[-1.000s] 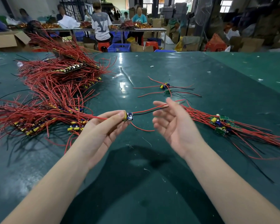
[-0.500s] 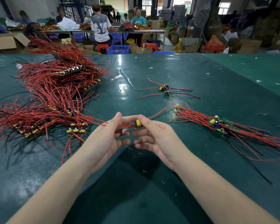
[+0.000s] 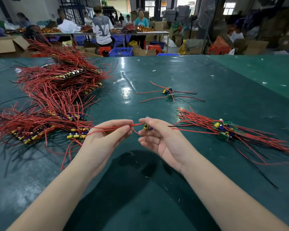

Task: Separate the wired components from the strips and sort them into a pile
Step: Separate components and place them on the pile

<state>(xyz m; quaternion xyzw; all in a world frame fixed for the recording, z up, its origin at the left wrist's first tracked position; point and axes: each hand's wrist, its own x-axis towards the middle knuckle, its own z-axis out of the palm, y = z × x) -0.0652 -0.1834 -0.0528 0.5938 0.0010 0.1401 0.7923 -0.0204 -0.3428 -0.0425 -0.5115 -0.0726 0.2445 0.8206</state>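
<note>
While the left hand [image 3: 107, 135] pinches the red leads [image 3: 110, 129] taut, the right hand [image 3: 158, 135] grips the wired component [image 3: 146, 126] above the counter [image 3: 223, 84], presumably for transfer to the sorted pile [image 3: 223, 129] alongside.

A large grey "LV"-style monogram marks the back of a white T-shirt [image 3: 101, 30], far beyond both hands; nothing else is legible.
</note>
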